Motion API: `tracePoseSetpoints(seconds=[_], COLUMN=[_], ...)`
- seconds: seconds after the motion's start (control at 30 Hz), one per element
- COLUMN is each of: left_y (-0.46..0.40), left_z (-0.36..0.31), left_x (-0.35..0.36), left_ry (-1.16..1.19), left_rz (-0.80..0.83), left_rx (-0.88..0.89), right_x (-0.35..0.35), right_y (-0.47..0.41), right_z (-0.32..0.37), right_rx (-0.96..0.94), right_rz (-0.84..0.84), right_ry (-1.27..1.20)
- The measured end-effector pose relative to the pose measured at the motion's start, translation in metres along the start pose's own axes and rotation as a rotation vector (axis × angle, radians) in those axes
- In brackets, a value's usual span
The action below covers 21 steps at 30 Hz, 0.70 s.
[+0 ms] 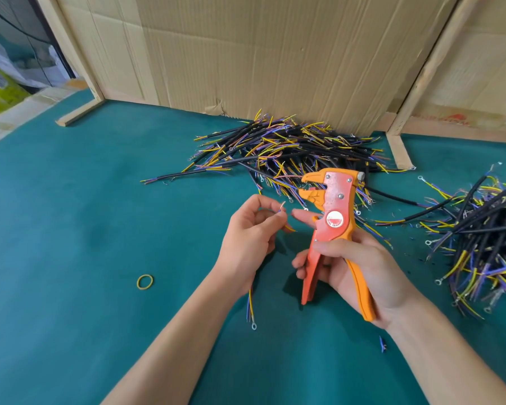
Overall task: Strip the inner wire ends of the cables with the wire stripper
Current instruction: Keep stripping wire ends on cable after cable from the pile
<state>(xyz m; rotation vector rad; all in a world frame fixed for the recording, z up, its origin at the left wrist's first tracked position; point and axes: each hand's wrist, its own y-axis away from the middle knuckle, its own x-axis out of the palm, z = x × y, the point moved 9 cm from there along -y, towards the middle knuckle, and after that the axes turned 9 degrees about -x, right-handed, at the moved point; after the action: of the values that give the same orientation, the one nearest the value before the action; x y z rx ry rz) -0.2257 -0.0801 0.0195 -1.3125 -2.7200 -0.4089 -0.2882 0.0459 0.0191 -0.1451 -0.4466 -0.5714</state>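
My right hand (pixel 354 270) grips the handles of an orange and red wire stripper (pixel 332 217), held upright with its jaws pointing left and apart. My left hand (pixel 251 238) holds a short cable (pixel 250 308) in its fist. Its thumb and forefinger pinch thin inner wires at the top, just left of the stripper. The cable's lower end hangs below the wrist, with yellow and blue wires and a ring terminal. The black sheath is hidden in the hand.
A heap of black cables (pixel 289 147) with yellow and purple wires lies behind the stripper against a cardboard wall (pixel 246 54). A second heap (pixel 485 244) fills the right edge. A yellow rubber band (pixel 145 281) and a blue insulation scrap (pixel 382 344) lie on the green mat (pixel 85 214).
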Motion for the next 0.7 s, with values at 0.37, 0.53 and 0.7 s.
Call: tracePoseSetpoints(seconds=[0.37, 0.53, 0.7], left_y=[-0.003, -0.004, -0.003], left_z=[-0.003, -0.004, -0.005], left_x=[-0.009, -0.009, -0.008], left_ry=[0.067, 0.061, -0.006], left_rz=[-0.025, 0.003, 0.021], left_rx=[0.065, 0.092, 0.106], right_x=[-0.017, -0.014, -0.004], right_y=[0.009, 0.013, 0.017], right_z=[-0.006, -0.007, -0.007], right_rx=[0.205, 0.26, 0.284], right_rz=[-0.067, 0.04, 0.162], right_ry=[-0.198, -0.092, -0.003])
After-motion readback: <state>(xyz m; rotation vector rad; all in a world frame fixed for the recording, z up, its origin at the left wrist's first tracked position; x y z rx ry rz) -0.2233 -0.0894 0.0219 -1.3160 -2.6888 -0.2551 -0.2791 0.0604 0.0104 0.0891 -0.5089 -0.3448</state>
